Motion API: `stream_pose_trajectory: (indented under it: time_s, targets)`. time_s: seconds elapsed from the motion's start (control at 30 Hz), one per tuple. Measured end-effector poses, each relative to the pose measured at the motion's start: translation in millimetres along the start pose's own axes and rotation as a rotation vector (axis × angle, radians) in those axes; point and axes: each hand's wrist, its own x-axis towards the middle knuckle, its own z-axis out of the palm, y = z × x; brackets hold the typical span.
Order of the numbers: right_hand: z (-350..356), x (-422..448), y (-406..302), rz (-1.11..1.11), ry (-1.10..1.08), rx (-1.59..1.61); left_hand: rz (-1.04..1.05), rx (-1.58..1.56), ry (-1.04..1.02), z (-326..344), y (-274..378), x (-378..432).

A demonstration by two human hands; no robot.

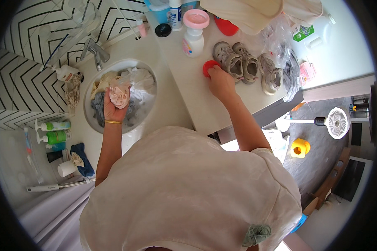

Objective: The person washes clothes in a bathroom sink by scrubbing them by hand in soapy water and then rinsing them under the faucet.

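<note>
My left hand (115, 112) holds a crumpled pale pink cloth (119, 96) above a round washbasin (151, 109). In the basin lie wet white fabric (141, 82), cream fabric (105, 82) and grey-blue fabric (97, 108), with suds around them. On the counter, my right hand (221, 82) has its fingers on a small round red object (210, 67); whether they grip it or only rest on it, I cannot tell. Just beside that hand stand a pair of grey shoes (227, 59), and another shoe (270, 75) is further right.
A chrome faucet (95, 53) rises behind the basin. A white pump bottle with a pink top (193, 40) and a white-and-blue bottle (175, 15) stand at the counter's back. Green pump bottles (56, 136) line the left side. A clear plastic bag (278, 44) lies by the shoes.
</note>
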Motion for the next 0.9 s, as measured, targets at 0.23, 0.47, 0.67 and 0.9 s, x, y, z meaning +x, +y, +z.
stream_pose_trajectory:
  time_s: [0.23, 0.47, 0.67, 0.9]
  targets:
    - [-6.9, -7.3, -4.7, 0.02, 0.159, 0.202, -0.049, 0.018, 0.022, -7.9, 7.6, 0.4]
    - [-24.5, -8.7, -25.5, 0.076, 0.313, 0.371, -0.042, 0.049, 0.059, -22.2, 10.9, 5.5]
    - [14.3, -2.3, -131.0, -0.027, -0.189, 1.395, -0.124, 0.023, -0.071, -36.2, 9.6, 27.8]
    - [98.5, 28.5, -257.9, -0.395, 0.437, 0.422, 0.383, 0.353, -0.295, -14.4, -19.5, 28.5]
